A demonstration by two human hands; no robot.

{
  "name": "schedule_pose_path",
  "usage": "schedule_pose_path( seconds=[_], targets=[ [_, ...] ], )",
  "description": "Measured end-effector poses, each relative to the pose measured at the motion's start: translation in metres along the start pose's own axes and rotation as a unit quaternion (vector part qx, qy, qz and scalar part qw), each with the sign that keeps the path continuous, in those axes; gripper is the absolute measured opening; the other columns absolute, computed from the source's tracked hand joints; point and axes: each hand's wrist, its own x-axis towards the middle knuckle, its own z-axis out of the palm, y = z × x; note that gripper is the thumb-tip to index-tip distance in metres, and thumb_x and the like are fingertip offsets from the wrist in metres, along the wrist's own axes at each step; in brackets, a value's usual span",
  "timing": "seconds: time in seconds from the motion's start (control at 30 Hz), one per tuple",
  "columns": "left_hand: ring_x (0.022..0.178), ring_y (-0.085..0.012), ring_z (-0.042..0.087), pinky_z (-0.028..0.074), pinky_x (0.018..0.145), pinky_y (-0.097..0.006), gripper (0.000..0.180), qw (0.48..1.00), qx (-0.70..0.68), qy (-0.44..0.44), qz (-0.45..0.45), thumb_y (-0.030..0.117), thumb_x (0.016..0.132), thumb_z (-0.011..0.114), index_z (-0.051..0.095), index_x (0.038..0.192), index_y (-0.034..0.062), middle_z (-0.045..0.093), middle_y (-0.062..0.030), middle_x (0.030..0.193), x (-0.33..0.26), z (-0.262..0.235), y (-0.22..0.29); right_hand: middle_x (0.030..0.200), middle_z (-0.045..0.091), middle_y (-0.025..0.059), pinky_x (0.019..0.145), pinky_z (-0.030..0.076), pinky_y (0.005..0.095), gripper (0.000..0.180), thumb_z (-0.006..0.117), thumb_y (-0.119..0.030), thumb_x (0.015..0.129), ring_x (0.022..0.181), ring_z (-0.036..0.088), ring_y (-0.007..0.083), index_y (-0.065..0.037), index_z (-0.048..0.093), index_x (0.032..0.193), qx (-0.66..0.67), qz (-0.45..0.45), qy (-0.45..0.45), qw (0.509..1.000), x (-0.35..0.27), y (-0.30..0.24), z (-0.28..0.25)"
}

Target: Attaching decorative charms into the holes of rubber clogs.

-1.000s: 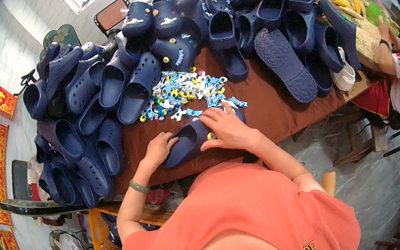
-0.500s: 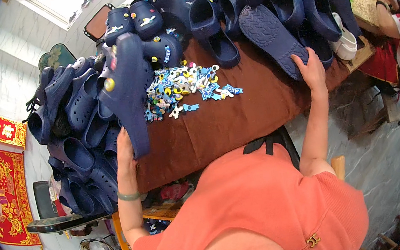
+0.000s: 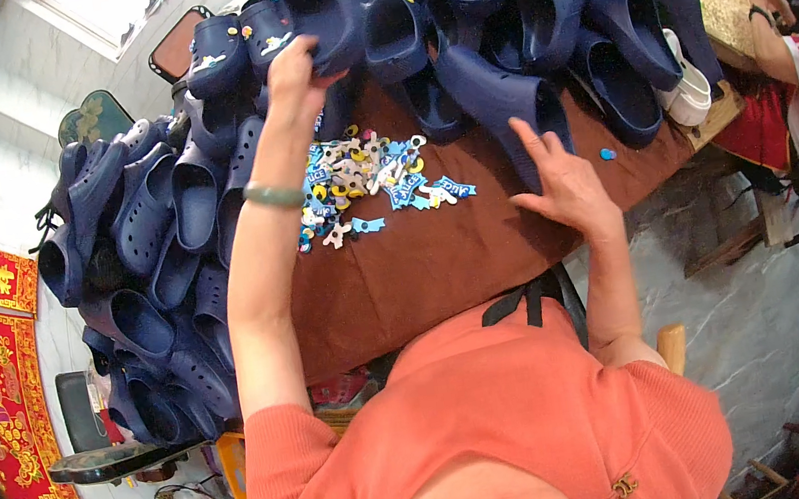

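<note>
Left hand [image 3: 295,73] has swung up to eleven o'clock, pinching near end of navy clog [image 3: 318,16]. Right hand [image 3: 568,185], fingers spread (firm contact? can't tell), sits nearer tilted clog [image 3: 481,87]: lies toward eleven from palm, long axis eleven-to-five.

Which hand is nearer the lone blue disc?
Right: the right hand is just left of the disc; the left hand is much farther left, on a navy clog.

Held clog [image 3: 323,17] part. cut @ top
</note>
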Motion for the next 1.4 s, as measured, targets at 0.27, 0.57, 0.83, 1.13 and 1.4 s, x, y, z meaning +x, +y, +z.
schedule_pose_path(
  seconds=[0.27,0.57,0.83,1.13,1.4],
  targets=[
    [0.103,-0.0240,0.055,0.051,0.080,-0.044,0.041,0.987,0.013,-0.156,-0.034,0.034,0.090,0.060,0.053,0.115,0.0016,0.055,-0.0126,0.116,0.031,0.052,-0.040,0.101,0.049,0.0156,0.069,0.047,0.0421,0.065,0.055,0.004,0.074,0.081,0.056,0.0358,-0.012,0.042,0.135,0.164,-0.028,0.039,0.985,0.013,-0.013,0.035],
    [0.122,-0.0230,0.047,0.047,0.090,-0.032,0.070,0.957,0.185,-0.218,-0.052,0.032,0.087,0.068,0.036,0.140,-0.0005,0.051,-0.0138,0.129,-0.101,0.008,-0.030,0.102,0.052,0.0194,0.082,0.047,0.0392,0.056,0.052,0.008,0.072,0.093,0.056,0.0370,-0.002,0.047,0.127,0.228,-0.100,0.041,0.968,-0.007,-0.065,-0.017],
    [0.138,-0.0318,0.022,0.031,0.109,-0.039,0.111,0.912,0.369,-0.128,0.127,0.027,0.075,0.079,0.000,0.148,-0.0016,0.015,-0.0245,0.149,-0.207,-0.035,-0.080,0.104,0.049,0.0252,0.072,0.051,0.0467,0.046,0.054,0.010,0.064,0.087,0.056,0.0431,0.006,0.048,0.109,0.214,-0.207,-0.068,0.952,-0.016,-0.140,0.079],
    [0.131,-0.0267,0.042,0.027,0.110,-0.032,0.062,0.894,0.397,-0.068,0.198,-0.013,0.073,0.035,0.044,0.133,-0.0050,0.048,-0.0197,0.135,-0.186,-0.095,-0.101,0.083,0.056,0.0123,0.069,0.053,0.0383,0.019,0.061,-0.009,0.078,0.077,0.062,0.0287,-0.002,0.056,0.095,0.180,-0.292,0.048,0.938,-0.003,-0.154,0.055],
    [0.124,-0.0185,0.048,0.032,0.107,-0.029,0.054,0.919,0.345,0.064,0.181,-0.011,0.076,0.036,0.054,0.127,-0.0025,0.055,-0.0113,0.131,-0.214,-0.183,-0.047,0.113,0.057,0.0205,0.082,0.045,0.0487,0.038,0.053,-0.037,0.092,0.103,0.052,0.0399,-0.001,0.059,0.105,-0.285,0.140,0.183,0.930,0.010,0.079,0.055]
  ],
)
